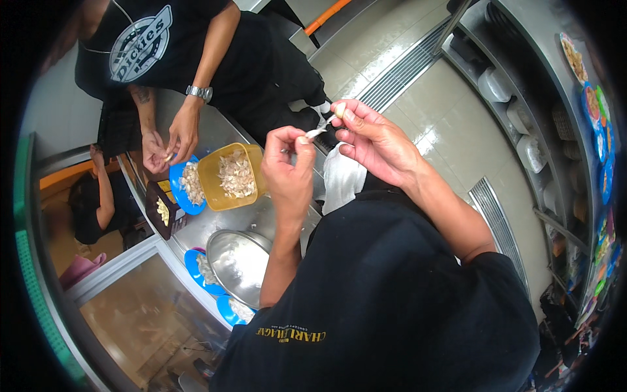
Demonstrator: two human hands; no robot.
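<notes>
Between the thumb and fingers of my right hand [382, 140] is a pale garlic clove [340, 110]. My left hand [289, 171] pinches a whitish strip of garlic skin [316, 132] that reaches toward the clove. Both hands are raised close together in front of my chest, beyond the table's edge. Just left of my left hand stands a yellow square tub [215, 160] holding a heap of garlic cloves and loose skins. Touching its left side is a blue plate [176, 173] with more garlic. A dark tray [151, 196] farther left contains peeled cloves.
Across the table a co-worker's hands [171, 145] pinch a small piece. A shiny metal bowl [240, 264] sits beside two blue plates with pale scraps. White cloth [344, 171] hangs near my front. Metal shelves [522, 85] with containers stand at right, past the tiled floor.
</notes>
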